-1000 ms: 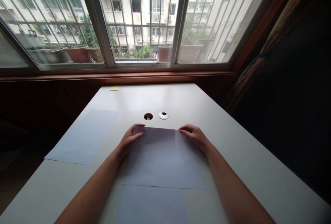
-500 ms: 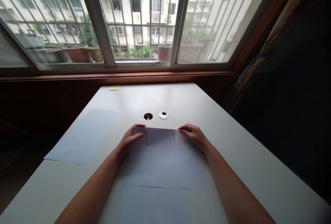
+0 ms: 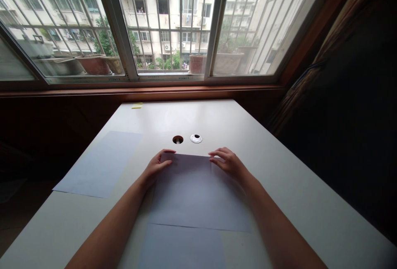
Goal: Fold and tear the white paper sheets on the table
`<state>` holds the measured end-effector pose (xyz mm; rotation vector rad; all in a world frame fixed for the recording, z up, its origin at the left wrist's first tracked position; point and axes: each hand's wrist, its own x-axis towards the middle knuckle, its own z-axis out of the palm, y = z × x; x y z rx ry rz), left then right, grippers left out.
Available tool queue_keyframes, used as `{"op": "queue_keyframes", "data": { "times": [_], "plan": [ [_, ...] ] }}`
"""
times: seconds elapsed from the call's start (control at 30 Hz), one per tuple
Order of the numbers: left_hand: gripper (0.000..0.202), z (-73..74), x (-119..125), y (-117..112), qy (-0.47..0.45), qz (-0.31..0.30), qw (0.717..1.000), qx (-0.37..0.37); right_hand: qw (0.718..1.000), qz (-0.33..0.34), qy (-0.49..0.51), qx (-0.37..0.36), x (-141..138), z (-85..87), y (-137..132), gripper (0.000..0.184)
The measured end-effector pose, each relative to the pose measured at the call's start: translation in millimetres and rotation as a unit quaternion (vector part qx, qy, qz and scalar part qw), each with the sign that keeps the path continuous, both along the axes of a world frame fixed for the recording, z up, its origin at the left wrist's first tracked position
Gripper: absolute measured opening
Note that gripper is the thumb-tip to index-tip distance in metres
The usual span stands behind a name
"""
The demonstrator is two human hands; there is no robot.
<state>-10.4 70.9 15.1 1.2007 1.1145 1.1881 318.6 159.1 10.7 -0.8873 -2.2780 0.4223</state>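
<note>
A sheet of white paper point(image 3: 198, 198) lies in front of me, its far edge slightly raised. My left hand point(image 3: 157, 165) holds the far left corner, thumb over the paper and fingers beyond the edge. At the far right corner, my right hand point(image 3: 228, 163) has its thumb over the sheet and its fingers along the edge in a loose hold. The fingertips behind the paper are partly hidden. A second sheet of paper point(image 3: 182, 248) is partly covered by the near edge of the held one.
Another paper sheet point(image 3: 99, 163) lies on the left of the white table point(image 3: 297, 194), reaching its left edge. Beyond my hands are a round hole point(image 3: 178, 140) and a silver cable cover point(image 3: 196, 138). Yellow tape point(image 3: 137, 106) sits at the far edge, below a barred window point(image 3: 164, 25).
My right hand has slid slightly left along the far edge, and its fingers have loosened from a pinch. The held sheet's near right corner has shifted slightly towards me. My left hand has hardly moved.
</note>
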Motion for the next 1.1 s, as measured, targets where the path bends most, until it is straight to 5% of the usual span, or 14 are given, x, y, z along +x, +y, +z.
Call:
{"op": "queue_keyframes", "data": {
  "times": [0.4,0.8,1.1],
  "plan": [
    [0.054,3.6,2,2,0.016,0.023,1.0,-0.01,0.992,0.046,0.049,-0.105,-13,1.8,-6,0.018],
    [0.05,10.9,-1,-1,-0.134,-0.033,0.989,-0.052,0.976,0.033,0.074,-0.204,-15,2.2,-8,0.022],
    [0.039,22.2,-1,-3,-0.089,-0.053,0.994,-0.044,0.97,0.04,0.078,-0.228,-19,2.3,-10,0.022]
  ]
}}
